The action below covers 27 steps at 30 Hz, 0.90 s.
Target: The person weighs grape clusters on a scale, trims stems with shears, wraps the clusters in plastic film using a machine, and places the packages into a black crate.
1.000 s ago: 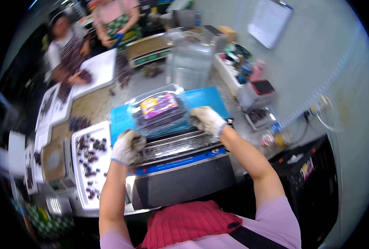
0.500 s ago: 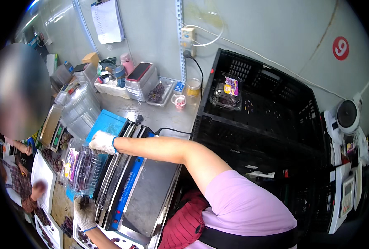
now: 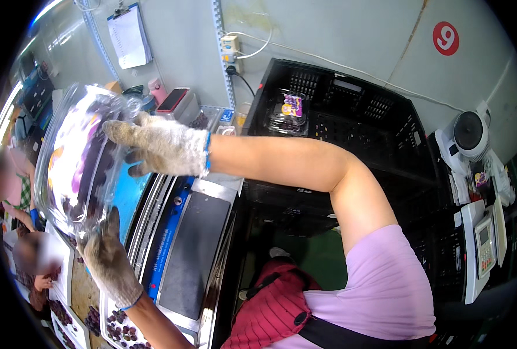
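A clear plastic clamshell box of dark grapes [image 3: 79, 160] with a purple and yellow label is held up, tilted, above the left end of the bench. My right hand [image 3: 165, 142], in a soiled white knit glove, grips its upper side with the fingers spread on the plastic. At the lower end my left hand [image 3: 108, 256], gloved alike, closes on the box's edge. Beneath and beside the hands lies a sealing machine [image 3: 171, 244] with metal bars, a blue strip and a dark grey plate. A bright blue board [image 3: 131, 195] shows partly behind the box.
Black crates [image 3: 351, 128] stand to the right, the top one holding another grape box [image 3: 289, 113]. Trays with loose grapes [image 3: 121, 331] sit at the lower left. Other people work at the far left. A scale [image 3: 482, 250] and a small fan [image 3: 471, 134] are at far right.
Both hands have lifted the grape box off the blue board by the machine, up and closer to me. The view has shifted, and a co-worker close on the left is now farther off.
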### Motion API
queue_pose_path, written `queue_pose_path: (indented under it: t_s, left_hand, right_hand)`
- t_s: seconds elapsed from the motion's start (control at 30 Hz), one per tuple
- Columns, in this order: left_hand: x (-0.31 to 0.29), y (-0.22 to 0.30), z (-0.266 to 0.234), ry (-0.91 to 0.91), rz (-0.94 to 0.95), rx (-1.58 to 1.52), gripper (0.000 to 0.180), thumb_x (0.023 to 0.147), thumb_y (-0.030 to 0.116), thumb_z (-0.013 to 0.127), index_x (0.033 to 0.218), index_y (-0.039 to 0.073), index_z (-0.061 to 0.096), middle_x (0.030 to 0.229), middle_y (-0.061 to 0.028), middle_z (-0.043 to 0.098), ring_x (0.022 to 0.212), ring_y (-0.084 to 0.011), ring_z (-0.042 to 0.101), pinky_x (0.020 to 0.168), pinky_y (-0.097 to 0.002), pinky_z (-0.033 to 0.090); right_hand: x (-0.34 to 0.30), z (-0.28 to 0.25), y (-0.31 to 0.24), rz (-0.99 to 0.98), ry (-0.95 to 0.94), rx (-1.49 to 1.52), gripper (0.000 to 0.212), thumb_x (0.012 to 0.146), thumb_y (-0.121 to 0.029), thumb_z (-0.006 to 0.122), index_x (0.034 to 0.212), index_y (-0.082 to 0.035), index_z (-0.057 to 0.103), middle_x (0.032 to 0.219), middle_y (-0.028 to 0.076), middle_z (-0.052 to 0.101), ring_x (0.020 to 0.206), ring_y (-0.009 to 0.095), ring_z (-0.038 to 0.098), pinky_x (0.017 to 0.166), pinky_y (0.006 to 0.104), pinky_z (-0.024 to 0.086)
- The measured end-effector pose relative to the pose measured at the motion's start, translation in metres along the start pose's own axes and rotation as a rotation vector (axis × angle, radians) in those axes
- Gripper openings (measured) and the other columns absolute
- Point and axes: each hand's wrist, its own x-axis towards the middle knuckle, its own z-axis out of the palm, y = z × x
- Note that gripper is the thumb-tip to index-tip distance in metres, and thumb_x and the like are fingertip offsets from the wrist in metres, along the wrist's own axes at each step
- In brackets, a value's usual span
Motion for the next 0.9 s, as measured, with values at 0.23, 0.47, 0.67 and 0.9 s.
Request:
queue_pose_path:
  t_s: [0.23,0.47,0.67,0.9]
  left_hand:
    - [-0.003,-0.085,0.143,-0.144,0.108,0.24,0.019,0.087,0.002,0.057,0.106,0.001,0.056,0.096,-0.0034,0.057,0.082,-0.0123,0.055,0.075,-0.0225,0.046]
    - [-0.031,-0.156,0.25,-0.422,-0.124,0.218,0.038,0.08,-0.012,0.058,0.115,-0.001,0.053,0.136,-0.0153,0.044,0.1,-0.0169,0.06,0.088,-0.0303,0.049]
    - [-0.042,-0.148,0.184,-0.207,-0.153,0.509,0.027,0.082,-0.002,0.058,0.109,0.0,0.055,0.117,-0.0186,0.06,0.079,-0.0176,0.061,0.071,-0.0303,0.051]
    - [-0.083,-0.139,0.118,0.123,-0.274,0.569,0.024,0.08,0.004,0.066,0.103,0.0,0.057,0.108,-0.0179,0.061,0.073,-0.0161,0.061,0.068,-0.0292,0.051]
  right_hand:
    - [-0.059,-0.063,-0.075,-0.29,0.048,0.422,0.059,0.073,-0.043,0.077,0.119,-0.014,0.055,0.111,0.006,0.064,0.098,0.021,0.061,0.085,0.0404,0.051]
    - [-0.166,-0.235,-0.15,-0.158,0.339,0.047,0.067,0.081,-0.059,0.054,0.13,-0.015,0.048,0.134,0.016,0.041,0.123,0.033,0.04,0.094,0.0591,0.039]
    - [-0.281,-0.367,-0.108,0.105,0.651,0.267,0.049,0.085,-0.045,0.056,0.118,-0.01,0.058,0.11,0.007,0.063,0.102,0.022,0.057,0.09,0.0419,0.046]
    - [-0.303,-0.423,-0.051,0.124,0.81,0.438,0.042,0.084,-0.03,0.059,0.118,-0.006,0.057,0.117,0.015,0.063,0.106,0.031,0.061,0.096,0.0525,0.045]
